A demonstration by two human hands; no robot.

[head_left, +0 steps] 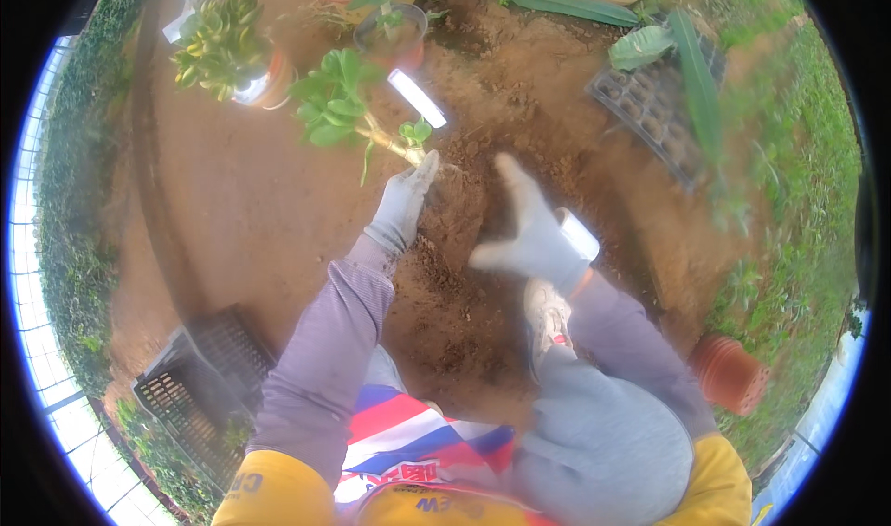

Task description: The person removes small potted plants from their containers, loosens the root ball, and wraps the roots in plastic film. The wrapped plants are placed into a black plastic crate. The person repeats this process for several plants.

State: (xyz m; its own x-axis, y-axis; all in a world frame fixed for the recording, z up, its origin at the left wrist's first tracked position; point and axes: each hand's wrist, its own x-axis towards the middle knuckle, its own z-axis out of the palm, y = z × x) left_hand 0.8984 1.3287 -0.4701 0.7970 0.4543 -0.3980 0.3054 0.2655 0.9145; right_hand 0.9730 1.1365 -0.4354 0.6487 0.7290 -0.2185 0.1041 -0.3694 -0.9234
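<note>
My left hand (pixel 406 206), in a light grey glove, is closed around the lower stem of a leafy succulent plant (pixel 339 103). The plant is tilted, its thick green leaves pointing up and left and its base toward the loose soil (pixel 459 187). My right hand (pixel 534 233), gloved too and a little blurred, is over the soil with its thumb and fingers spread and nothing in them. Beside its wrist shows a white object (pixel 579 235) whose kind I cannot make out. A white rectangular piece (pixel 417 98) appears just right of the plant's leaves.
Potted succulents (pixel 218 48) stand far left, and a clear pot (pixel 394 29) at the back. A black seedling tray (pixel 650 117) with long leaves lies far right. Terracotta-coloured pots (pixel 729 375) lie near right; a black plastic crate (pixel 204 387) sits near left. Grass (pixel 807 201) borders the right.
</note>
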